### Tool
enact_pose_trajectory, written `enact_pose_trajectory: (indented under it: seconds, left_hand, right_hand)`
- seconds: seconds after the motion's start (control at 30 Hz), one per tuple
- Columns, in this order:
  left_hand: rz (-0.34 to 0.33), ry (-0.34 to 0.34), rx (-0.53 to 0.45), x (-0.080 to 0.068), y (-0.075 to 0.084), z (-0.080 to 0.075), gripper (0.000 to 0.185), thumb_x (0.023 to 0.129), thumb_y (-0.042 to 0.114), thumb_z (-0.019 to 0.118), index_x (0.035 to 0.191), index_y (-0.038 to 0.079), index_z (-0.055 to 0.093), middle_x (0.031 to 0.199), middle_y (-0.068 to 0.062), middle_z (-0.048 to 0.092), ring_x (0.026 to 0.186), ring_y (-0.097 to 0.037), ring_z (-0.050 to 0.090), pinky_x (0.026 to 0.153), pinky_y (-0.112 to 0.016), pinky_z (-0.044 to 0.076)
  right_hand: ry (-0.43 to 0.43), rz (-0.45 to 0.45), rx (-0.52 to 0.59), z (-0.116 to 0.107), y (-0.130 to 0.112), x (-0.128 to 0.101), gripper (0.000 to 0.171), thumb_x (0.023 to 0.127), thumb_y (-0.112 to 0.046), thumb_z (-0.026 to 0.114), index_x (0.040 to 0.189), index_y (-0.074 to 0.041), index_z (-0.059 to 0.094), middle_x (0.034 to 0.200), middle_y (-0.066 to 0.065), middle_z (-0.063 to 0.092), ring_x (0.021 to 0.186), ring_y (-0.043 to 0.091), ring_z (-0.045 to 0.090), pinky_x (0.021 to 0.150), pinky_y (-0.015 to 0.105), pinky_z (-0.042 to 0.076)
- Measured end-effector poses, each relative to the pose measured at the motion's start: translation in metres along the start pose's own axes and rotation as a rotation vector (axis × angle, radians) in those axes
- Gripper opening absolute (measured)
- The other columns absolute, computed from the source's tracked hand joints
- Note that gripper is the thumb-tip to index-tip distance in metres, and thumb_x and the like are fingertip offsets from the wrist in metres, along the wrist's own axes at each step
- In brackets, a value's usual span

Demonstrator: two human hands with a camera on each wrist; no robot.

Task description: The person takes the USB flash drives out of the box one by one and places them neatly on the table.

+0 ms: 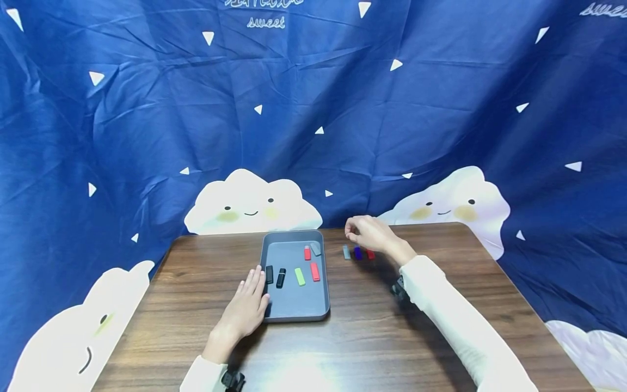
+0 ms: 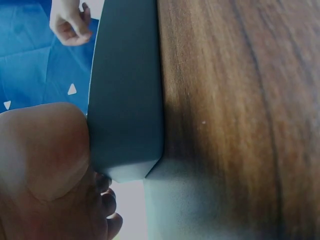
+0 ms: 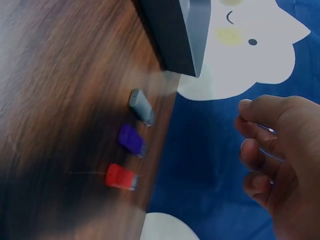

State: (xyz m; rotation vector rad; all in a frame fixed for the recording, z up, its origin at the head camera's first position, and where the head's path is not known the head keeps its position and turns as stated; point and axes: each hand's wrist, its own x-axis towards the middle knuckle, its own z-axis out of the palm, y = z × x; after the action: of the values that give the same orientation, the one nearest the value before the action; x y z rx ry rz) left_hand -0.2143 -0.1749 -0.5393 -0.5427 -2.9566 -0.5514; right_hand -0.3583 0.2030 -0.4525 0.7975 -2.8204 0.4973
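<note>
One hand on the tray, the other over three small sticks.

The left hand (image 1: pixel 247 307) lay flat, fingers straight, against the grey tray's (image 1: pixel 294 313) near-left edge. The right hand (image 1: pixel 368 233) hovered, loosely curled and holding nothing, above the grey stick (image 1: pixel 346 252), purple stick (image 1: pixel 358 253) and red stick (image 1: pixel 370 254) lined up on the table (image 1: pixel 416 348) right of the tray.

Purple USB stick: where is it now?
Head view: purple USB stick lies on the table right of the tray, between grey stick and red stick, below right hand.

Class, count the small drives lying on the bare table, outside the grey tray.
3, in a row right of the grey tray, under the right hand: grey drive nearest it, purple drive, then red drive. The hand may hide more.
</note>
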Motion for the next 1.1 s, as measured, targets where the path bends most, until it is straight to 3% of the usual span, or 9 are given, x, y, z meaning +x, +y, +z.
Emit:
enact_pose_trajectory:
  seconds: [0.13, 0.47, 0.7, 1.1]
  left_hand:
    - [-0.001, 0.006, 0.028, 0.0, -0.001, 0.003, 0.061, 0.112, 0.021, 0.045, 0.162, -0.01, 0.033, 0.174, -0.028, 0.025, 0.161, -0.047, 0.027, 0.13, -0.064, 0.028]
    - [-0.025, -0.028, 0.061, -0.001, 0.006, -0.007, 0.06, 0.113, 0.022, 0.046, 0.162, -0.01, 0.034, 0.173, -0.027, 0.026, 0.162, -0.045, 0.025, 0.131, -0.062, 0.027]
    - [-0.027, -0.006, 0.093, -0.002, 0.006, -0.01, 0.058, 0.113, 0.021, 0.047, 0.16, -0.011, 0.035, 0.173, -0.027, 0.029, 0.162, -0.044, 0.027, 0.131, -0.061, 0.028]
    - [0.004, 0.056, 0.061, -0.002, 0.0, -0.004, 0.058, 0.11, 0.018, 0.047, 0.159, -0.013, 0.037, 0.17, -0.03, 0.032, 0.159, -0.048, 0.031, 0.127, -0.065, 0.031]
  right_hand:
    - [0.004, 0.007, -0.032, -0.002, -0.009, 0.006, 0.007, 0.098, -0.024, 0.075, 0.091, -0.024, 0.071, 0.092, -0.007, 0.073, 0.085, 0.016, 0.067, 0.076, 0.043, 0.058]
    - [-0.036, 0.014, -0.039, -0.001, -0.031, 0.02, 0.006, 0.099, -0.026, 0.074, 0.092, -0.027, 0.072, 0.094, -0.008, 0.072, 0.088, 0.018, 0.067, 0.076, 0.043, 0.059]
    - [-0.046, -0.006, -0.03, 0.003, -0.043, 0.029, 0.006, 0.099, -0.028, 0.074, 0.095, -0.024, 0.074, 0.094, -0.008, 0.073, 0.083, 0.016, 0.065, 0.074, 0.042, 0.058]
    - [-0.07, -0.009, -0.017, 0.015, -0.056, 0.042, 0.007, 0.1, -0.031, 0.073, 0.098, -0.025, 0.077, 0.097, -0.008, 0.077, 0.086, 0.013, 0.069, 0.078, 0.043, 0.061]
